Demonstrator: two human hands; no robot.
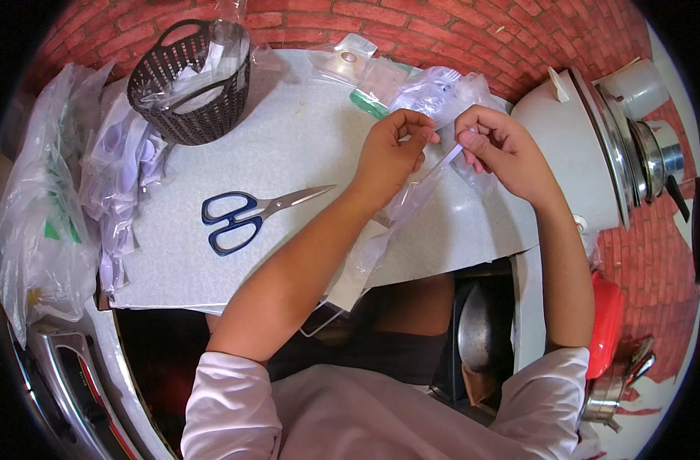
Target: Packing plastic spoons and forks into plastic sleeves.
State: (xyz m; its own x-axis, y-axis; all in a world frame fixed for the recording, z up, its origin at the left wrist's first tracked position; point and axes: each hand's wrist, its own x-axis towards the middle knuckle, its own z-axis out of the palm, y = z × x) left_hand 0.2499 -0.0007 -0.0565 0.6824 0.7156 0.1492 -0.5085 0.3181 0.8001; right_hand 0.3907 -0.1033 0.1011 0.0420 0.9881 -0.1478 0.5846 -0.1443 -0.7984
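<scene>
My right hand (493, 144) pinches the upper end of a clear plastic packet (422, 192), which slants down to the left across the table's front edge. Inside the packet a pale plastic spoon (375, 247) and a white paper piece (352, 276) show. Close to its left, my left hand (401, 152) has its fingertips curled together; whether they hold a bit of film cannot be told. Scissors with blue handles (258, 213) lie on the white tabletop (304, 144), left of my left forearm, their blades slightly apart.
A dark woven plastic basket (206, 118) with clear wrappers stands at the back left. Packed plastic spoons (125, 149) and a large plastic bag (45, 201) lie along the left edge. Clear bags (427, 95) lie behind my hands. A large white pot (574, 155) stands at the right.
</scene>
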